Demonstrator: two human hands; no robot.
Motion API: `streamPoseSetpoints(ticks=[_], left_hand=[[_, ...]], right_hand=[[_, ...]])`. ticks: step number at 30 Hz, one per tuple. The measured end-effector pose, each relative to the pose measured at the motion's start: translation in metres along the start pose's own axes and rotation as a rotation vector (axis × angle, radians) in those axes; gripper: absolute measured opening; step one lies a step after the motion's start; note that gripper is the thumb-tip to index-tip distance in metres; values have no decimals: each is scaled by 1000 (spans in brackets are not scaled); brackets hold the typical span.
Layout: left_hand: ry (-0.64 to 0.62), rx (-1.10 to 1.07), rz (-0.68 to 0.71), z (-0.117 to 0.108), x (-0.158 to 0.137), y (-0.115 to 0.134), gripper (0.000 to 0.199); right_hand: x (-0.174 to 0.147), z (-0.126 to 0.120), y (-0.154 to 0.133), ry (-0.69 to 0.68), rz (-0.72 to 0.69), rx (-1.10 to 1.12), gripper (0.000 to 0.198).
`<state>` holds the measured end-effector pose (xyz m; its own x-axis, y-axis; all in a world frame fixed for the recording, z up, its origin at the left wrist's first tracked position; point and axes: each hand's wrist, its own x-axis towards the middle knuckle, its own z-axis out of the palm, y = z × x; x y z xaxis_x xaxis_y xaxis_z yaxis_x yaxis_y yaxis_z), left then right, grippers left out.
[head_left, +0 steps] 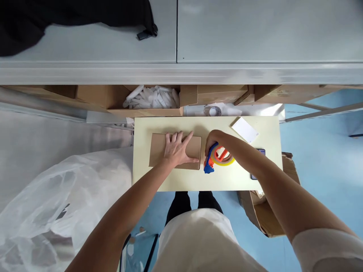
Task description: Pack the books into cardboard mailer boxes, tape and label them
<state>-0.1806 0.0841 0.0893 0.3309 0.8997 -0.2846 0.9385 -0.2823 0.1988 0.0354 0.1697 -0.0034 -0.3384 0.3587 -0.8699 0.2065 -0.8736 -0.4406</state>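
A closed cardboard box (157, 150) lies flat on the pale table (204, 182). Across its top rests my left hand (177, 150), fingers spread and thumb pointing right. Just right of the box, my right hand (212, 142) is wrapped round a blue and orange tape dispenser (210, 160) with a yellow-edged roll of tape on it. The dispenser's blue front end points towards me, near the box's right edge. My right fingers are partly hidden behind the hand and wrist.
A white pad (245, 129) and a phone (261, 152), partly behind my right forearm, lie on the table. Behind it stands an open carton (144, 112) of white pieces. A large plastic bag (85, 181) is at left, another open carton (252, 211) at lower right.
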Motion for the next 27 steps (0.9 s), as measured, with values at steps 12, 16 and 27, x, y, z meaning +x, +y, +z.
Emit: streamPoseSetpoints(ticks=[12, 16, 27], left_hand=[[145, -83, -89, 11, -26, 0, 100], [191, -118, -195, 16, -71, -21, 97], [229, -843, -480, 67, -114, -53, 103]], right_hand=[[-194, -6, -4, 148, -165, -1093, 43], [-247, 4, 28, 210, -544, -961, 30], [-327, 60, -1, 807, -1234, -970, 50]])
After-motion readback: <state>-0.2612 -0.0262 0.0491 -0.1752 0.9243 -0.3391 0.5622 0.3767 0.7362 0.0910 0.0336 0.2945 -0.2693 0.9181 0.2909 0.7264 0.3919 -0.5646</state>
